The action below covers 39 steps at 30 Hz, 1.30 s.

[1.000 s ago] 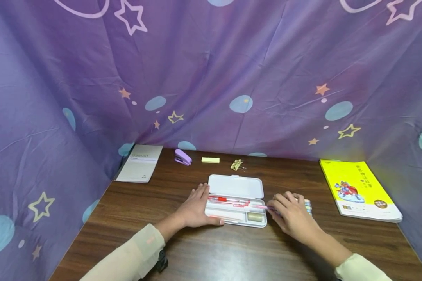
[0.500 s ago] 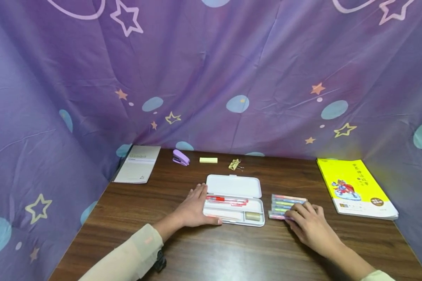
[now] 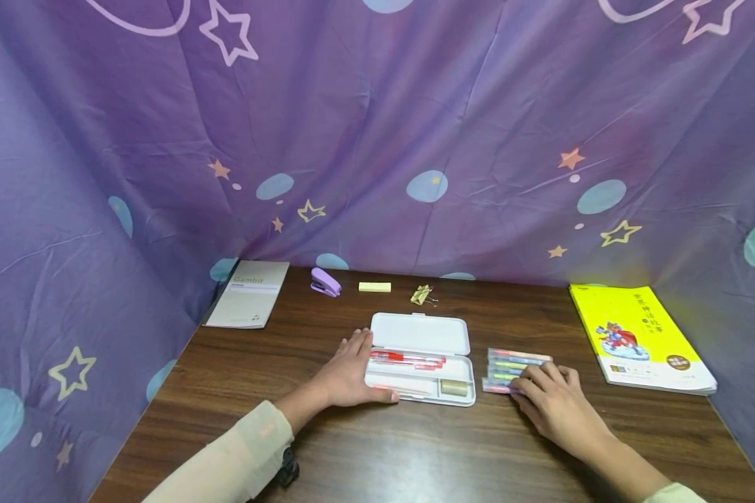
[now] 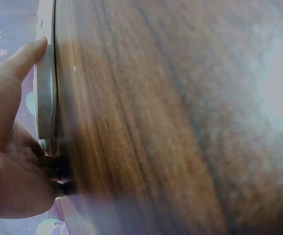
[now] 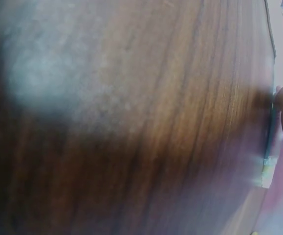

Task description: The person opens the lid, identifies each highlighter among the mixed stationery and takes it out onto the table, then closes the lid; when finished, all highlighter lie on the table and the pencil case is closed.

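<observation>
A white pencil case [image 3: 420, 332] lies with its lid back on the table. Red pens [image 3: 409, 359] fill its upper compartment; a pale stick-like item and an olive block [image 3: 454, 388] sit in the lower ones. My left hand [image 3: 352, 374] braces the case's left end, fingers straight along the side and thumb [image 4: 31, 54] against the front wall. To the right of the case lies a row of several coloured pens [image 3: 506, 365]. My right hand [image 3: 556, 405] pinches the nearest pen [image 3: 495, 385] of that row; its fingers cover the right ends of some pens.
Along the back stand a grey notebook [image 3: 248, 293], a purple stapler [image 3: 325, 281], a yellow sticky-note pad [image 3: 375, 287] and gold binder clips [image 3: 422, 295]. A yellow book [image 3: 642, 339] lies at the right. A purple curtain [image 3: 377, 140] hangs behind the table.
My right hand has moved right, from the case's right end with a pink pen to the row's near side, uncovering the row. The left hand and case stay put.
</observation>
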### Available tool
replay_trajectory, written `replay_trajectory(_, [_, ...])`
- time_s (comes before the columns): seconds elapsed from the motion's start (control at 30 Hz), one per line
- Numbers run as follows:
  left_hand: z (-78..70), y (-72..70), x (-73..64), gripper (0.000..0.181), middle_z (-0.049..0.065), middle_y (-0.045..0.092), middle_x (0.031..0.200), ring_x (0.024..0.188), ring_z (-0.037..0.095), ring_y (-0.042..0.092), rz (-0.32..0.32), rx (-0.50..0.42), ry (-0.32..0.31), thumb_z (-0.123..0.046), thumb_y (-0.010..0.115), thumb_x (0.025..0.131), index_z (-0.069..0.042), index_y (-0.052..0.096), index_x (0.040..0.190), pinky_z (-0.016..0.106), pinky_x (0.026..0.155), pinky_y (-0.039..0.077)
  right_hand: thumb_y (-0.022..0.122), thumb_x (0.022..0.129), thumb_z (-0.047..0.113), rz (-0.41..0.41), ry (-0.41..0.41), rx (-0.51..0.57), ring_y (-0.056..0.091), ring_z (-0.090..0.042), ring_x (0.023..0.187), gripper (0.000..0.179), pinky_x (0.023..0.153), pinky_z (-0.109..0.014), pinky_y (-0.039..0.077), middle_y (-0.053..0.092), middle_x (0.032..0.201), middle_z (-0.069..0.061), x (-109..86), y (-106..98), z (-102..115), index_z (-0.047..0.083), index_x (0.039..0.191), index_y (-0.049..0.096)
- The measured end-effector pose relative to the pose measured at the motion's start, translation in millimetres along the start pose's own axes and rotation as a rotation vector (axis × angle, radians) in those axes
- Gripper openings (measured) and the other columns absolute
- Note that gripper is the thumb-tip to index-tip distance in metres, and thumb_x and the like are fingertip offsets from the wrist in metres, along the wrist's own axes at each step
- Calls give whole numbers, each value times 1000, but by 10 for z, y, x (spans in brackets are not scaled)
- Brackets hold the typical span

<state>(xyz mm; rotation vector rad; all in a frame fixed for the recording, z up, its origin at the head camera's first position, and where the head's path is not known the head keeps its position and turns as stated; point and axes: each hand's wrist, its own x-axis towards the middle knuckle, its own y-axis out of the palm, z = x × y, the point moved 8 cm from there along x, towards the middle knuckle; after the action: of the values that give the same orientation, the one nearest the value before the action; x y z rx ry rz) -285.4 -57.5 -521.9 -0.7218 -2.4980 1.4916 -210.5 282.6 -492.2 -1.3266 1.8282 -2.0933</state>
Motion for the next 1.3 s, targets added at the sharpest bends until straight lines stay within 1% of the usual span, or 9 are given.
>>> replay_trajectory(0.5, [10,4,6,139,30,16,183,173,45,13,-3,1,1,-75,81,85,7,13,174,58,142,16,25,120,51,-1,1,-23,56,-22,96,66,83,-61,47,70,100,2,-22,8,-11,17,100,78])
replay_trajectory(0.7, [18,10,11,140,29,16,183,173,45,13,-2,4,1,-75,81,84,7,13,174,57,142,16,27,120,52,-7,-7,-10,56,-21,96,64,83,-60,47,70,100,3,-8,0,-9,18,101,78])
replay_trajectory(0.83, [20,5,10,140,29,16,183,173,45,13,-2,2,1,-75,82,84,7,13,174,57,142,16,28,119,54,-9,-14,18,57,-22,96,64,84,-60,46,70,102,3,48,-10,11,17,104,78])
replay_trajectory(1.03, [22,-2,8,140,29,16,183,173,45,13,-2,1,0,-75,81,84,7,13,174,57,142,16,29,118,55,-6,-45,47,58,-22,96,65,83,-62,48,71,104,1,232,13,119,14,107,79])
replay_trajectory(1.07, [23,-2,9,140,29,16,183,173,44,12,-2,0,0,-76,81,84,7,13,174,57,142,16,30,119,55,-8,-52,53,58,-22,95,64,83,-61,48,71,104,1,271,22,145,14,108,79])
replay_trajectory(1.13, [24,2,9,140,29,16,183,173,44,12,-1,0,-2,-76,81,84,7,13,174,57,142,16,42,118,51,-4,-65,65,59,-22,97,53,84,-60,49,72,106,1,344,48,195,15,109,79])
replay_trajectory(1.2, [28,8,10,140,28,15,183,173,44,12,-1,-1,-5,-76,81,84,6,13,174,56,143,16,56,115,44,0,-81,74,61,-22,99,38,85,-59,49,73,108,0,419,74,253,15,110,80])
replay_trajectory(1.27, [29,12,9,140,28,15,184,173,43,12,0,-2,-7,-76,81,84,6,13,174,55,143,16,74,105,34,10,-95,82,62,-22,100,21,86,-59,50,73,108,1,500,106,317,15,110,80])
replay_trajectory(1.3, [28,11,9,140,28,15,184,173,43,12,-1,-2,-7,-76,81,84,6,13,174,55,143,16,81,98,28,13,-103,87,62,-22,100,18,86,-60,51,73,108,1,539,122,353,15,110,80])
